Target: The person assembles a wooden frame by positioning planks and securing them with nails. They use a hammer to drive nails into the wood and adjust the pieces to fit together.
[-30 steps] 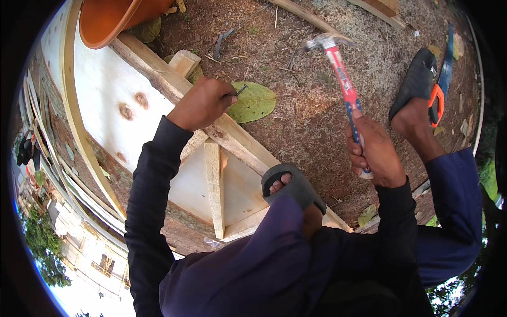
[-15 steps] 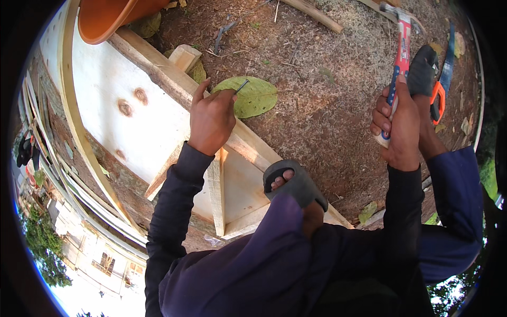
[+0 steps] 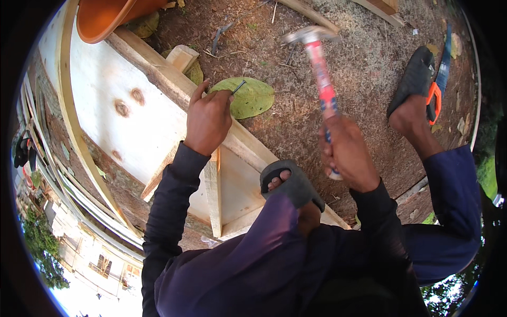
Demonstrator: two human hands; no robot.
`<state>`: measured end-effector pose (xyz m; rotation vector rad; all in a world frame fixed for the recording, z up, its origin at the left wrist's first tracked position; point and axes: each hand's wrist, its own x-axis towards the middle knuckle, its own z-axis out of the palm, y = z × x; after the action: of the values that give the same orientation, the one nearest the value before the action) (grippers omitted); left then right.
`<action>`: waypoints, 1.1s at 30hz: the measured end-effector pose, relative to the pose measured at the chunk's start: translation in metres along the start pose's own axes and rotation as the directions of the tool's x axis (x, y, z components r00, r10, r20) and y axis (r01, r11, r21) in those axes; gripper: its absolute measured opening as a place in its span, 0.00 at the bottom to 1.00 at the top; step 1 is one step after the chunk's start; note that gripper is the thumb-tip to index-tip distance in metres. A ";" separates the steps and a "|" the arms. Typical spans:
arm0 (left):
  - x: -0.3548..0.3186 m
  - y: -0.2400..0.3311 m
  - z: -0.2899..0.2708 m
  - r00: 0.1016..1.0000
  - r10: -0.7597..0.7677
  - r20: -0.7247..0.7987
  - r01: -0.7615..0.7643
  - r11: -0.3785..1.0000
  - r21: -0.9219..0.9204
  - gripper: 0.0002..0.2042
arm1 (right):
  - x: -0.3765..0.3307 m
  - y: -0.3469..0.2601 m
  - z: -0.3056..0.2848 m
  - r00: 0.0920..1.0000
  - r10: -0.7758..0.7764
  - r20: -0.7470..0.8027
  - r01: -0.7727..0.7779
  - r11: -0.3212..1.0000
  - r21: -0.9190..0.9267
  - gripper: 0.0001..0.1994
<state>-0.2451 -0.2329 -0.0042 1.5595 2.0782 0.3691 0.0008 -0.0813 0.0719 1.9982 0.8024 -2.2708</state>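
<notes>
Between the fingertips of my left hand a nail slants up, its head pointing away to the right. This hand rests at the long wooden beam that edges a white panel; the nail's tip is hidden by the fingers. My right hand is wrapped around the grip of a claw hammer with a red and blue handle. The hammer's metal head is raised, blurred by motion, to the right of the nail. A large green leaf lies on the ground just beyond the left fingers.
An orange bucket stands at the far left. My sandalled foot presses on the frame, the other on the soil. A handsaw with an orange handle lies beside it. Timber pieces lie at the far side.
My right hand has swung the hammer leftward, toward the left hand, from beside my right foot. The left hand stays at the beam with the nail.
</notes>
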 end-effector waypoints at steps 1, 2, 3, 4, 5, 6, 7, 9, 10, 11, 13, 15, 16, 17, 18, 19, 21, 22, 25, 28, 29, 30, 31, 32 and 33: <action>-0.002 -0.002 0.000 1.000 0.002 -0.018 -0.003 1.000 -0.003 0.03 | -0.011 0.014 0.006 0.971 0.155 0.182 -0.132 0.982 -0.133 0.21; -0.003 -0.003 0.001 0.999 0.005 -0.036 -0.005 1.000 -0.006 0.02 | -0.016 0.020 0.009 0.887 0.321 0.333 -0.231 0.930 -0.285 0.20; -0.005 -0.005 0.001 0.998 0.007 -0.055 -0.007 1.000 -0.008 0.02 | -0.018 0.008 0.001 0.933 0.294 0.207 -0.237 0.936 -0.260 0.20; -0.007 -0.005 -0.001 0.999 -0.009 -0.043 0.009 1.000 -0.010 0.03 | -0.019 -0.008 -0.014 0.959 0.272 0.077 -0.246 0.939 -0.242 0.19; -0.008 -0.001 -0.005 0.999 -0.026 -0.029 0.026 1.000 -0.010 0.04 | -0.011 -0.020 -0.034 0.989 0.150 0.005 -0.149 0.987 -0.058 0.20; -0.006 0.001 -0.010 0.999 -0.035 -0.020 0.035 0.999 -0.010 0.05 | 0.001 -0.032 -0.053 0.995 0.032 -0.094 -0.021 0.992 0.121 0.21; -0.006 0.004 -0.015 0.988 -0.064 -0.139 0.057 0.997 -0.052 0.06 | 0.015 -0.037 -0.066 0.984 -0.086 -0.153 0.119 0.968 0.220 0.21; -0.023 0.011 -0.031 0.926 -0.138 -0.353 0.094 0.986 -0.138 0.09 | 0.036 -0.037 -0.083 0.913 -0.282 -0.296 0.384 0.839 0.385 0.21; -0.037 0.008 -0.034 0.859 -0.298 -0.416 0.207 0.946 -0.250 0.12 | 0.025 -0.025 -0.053 0.933 -0.207 -0.294 0.298 0.902 0.311 0.21; -0.049 -0.003 -0.032 0.773 -0.425 -0.470 0.312 0.901 -0.301 0.13 | 0.010 -0.015 -0.022 0.945 -0.138 -0.296 0.211 0.950 0.231 0.20; -0.084 -0.026 -0.025 0.600 -0.636 -0.486 0.510 0.771 -0.381 0.14 | -0.007 -0.007 -0.024 0.996 0.031 -0.084 -0.024 0.996 0.087 0.20; -0.119 -0.056 -0.016 0.556 -0.703 -0.443 0.628 0.705 -0.331 0.15 | -0.014 -0.002 -0.020 0.974 0.207 0.092 -0.199 0.976 -0.090 0.20; -0.138 -0.065 -0.012 0.573 -0.707 -0.414 0.676 0.694 -0.248 0.15 | -0.015 -0.002 -0.016 0.934 0.318 0.164 -0.285 0.938 -0.197 0.20; -0.150 -0.066 -0.007 0.601 -0.687 -0.409 0.673 0.711 -0.205 0.15 | -0.011 -0.011 -0.029 0.974 0.212 0.077 -0.209 0.977 -0.040 0.20; -0.160 -0.066 -0.002 0.605 -0.686 -0.403 0.697 0.702 -0.148 0.16 | -0.002 -0.024 -0.048 0.993 0.115 -0.028 -0.111 0.988 0.108 0.20; -0.162 -0.066 0.003 0.616 -0.680 -0.398 0.708 0.699 -0.097 0.16 | 0.010 -0.033 -0.061 0.997 -0.016 -0.079 0.032 0.979 0.203 0.20; -0.157 -0.063 0.005 0.600 -0.681 -0.419 0.721 0.688 -0.086 0.17 | 0.030 -0.037 -0.074 0.946 -0.255 -0.199 0.313 0.875 0.369 0.20; -0.158 -0.065 0.005 0.605 -0.673 -0.426 0.721 0.690 -0.068 0.17 | 0.024 -0.028 -0.051 0.940 -0.222 -0.260 0.292 0.917 0.271 0.20; -0.157 -0.066 0.012 0.609 -0.659 -0.441 0.717 0.696 -0.049 0.17 | -0.013 0.007 -0.001 0.976 0.174 0.131 -0.163 0.983 -0.090 0.20; -0.160 -0.066 0.010 0.612 -0.650 -0.451 0.708 0.704 -0.052 0.16 | -0.022 0.003 -0.015 0.934 0.293 0.205 -0.242 0.940 -0.242 0.21; -0.161 -0.062 0.009 0.603 -0.656 -0.455 0.718 0.695 -0.051 0.16 | -0.022 -0.013 -0.027 0.975 0.179 0.133 -0.170 0.982 -0.079 0.21; -0.162 -0.058 0.010 0.595 -0.657 -0.463 0.723 0.689 -0.051 0.16 | -0.017 -0.031 -0.045 0.997 0.066 0.044 -0.070 0.994 0.082 0.20; -0.161 -0.057 0.009 0.617 -0.617 -0.489 0.694 0.719 -0.031 0.15 | -0.004 -0.046 -0.063 0.994 -0.079 -0.078 0.092 0.979 0.182 0.20; -0.160 -0.056 0.008 0.619 -0.620 -0.482 0.692 0.721 -0.040 0.15 | 0.006 -0.058 -0.070 0.956 -0.199 -0.217 0.253 0.932 0.258 0.19; -0.156 -0.058 0.010 0.626 -0.617 -0.477 0.683 0.729 -0.047 0.15 | 0.014 -0.054 -0.067 0.930 -0.254 -0.265 0.329 0.897 0.294 0.19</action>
<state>-0.2534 -0.3995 -0.0051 0.6829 2.9280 0.3434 0.0416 -0.0049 0.0752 2.4676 0.8307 -2.5236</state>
